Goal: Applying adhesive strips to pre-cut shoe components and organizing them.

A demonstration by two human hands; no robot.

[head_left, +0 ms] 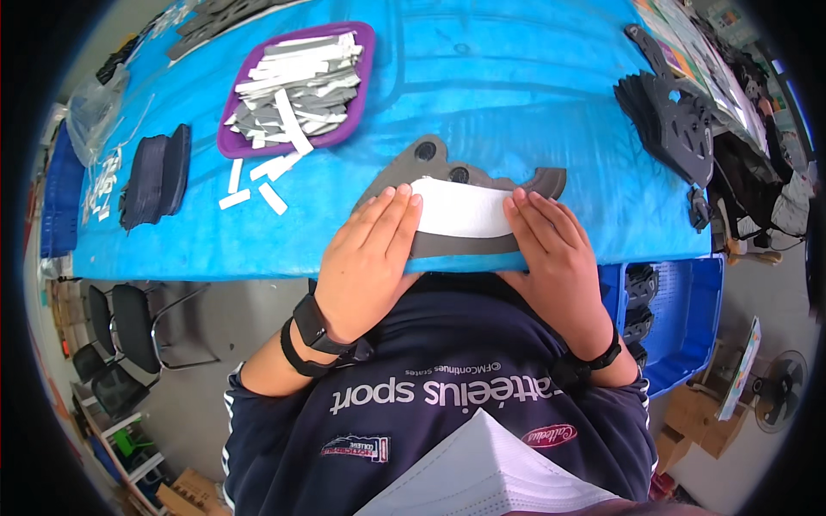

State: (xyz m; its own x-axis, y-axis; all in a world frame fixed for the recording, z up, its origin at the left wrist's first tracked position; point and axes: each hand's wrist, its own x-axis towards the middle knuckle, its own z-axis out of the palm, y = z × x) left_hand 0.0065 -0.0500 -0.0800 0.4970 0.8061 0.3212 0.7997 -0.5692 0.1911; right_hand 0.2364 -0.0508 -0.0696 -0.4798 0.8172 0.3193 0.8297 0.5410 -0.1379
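A curved dark grey foam-like piece [465, 246] lies at the near edge of the blue-covered table. Across its middle is a wide white strip [463, 208], and round black pads [425, 151] show on its far side. My left hand [368, 258] rests flat with its fingers over the strip's left end. On the right end lie the outstretched fingers of my right hand [561, 262]. Both thumbs reach toward the table edge. The parts of the piece under my palms are hidden.
A purple basket [368, 82] heaped with white and grey strips stands beyond my left hand, several strips loose before it. Dark stacked pieces [157, 176] lie at left, more dark cut-out pieces [667, 120] at right. A blue crate [688, 327] sits below the table's right end.
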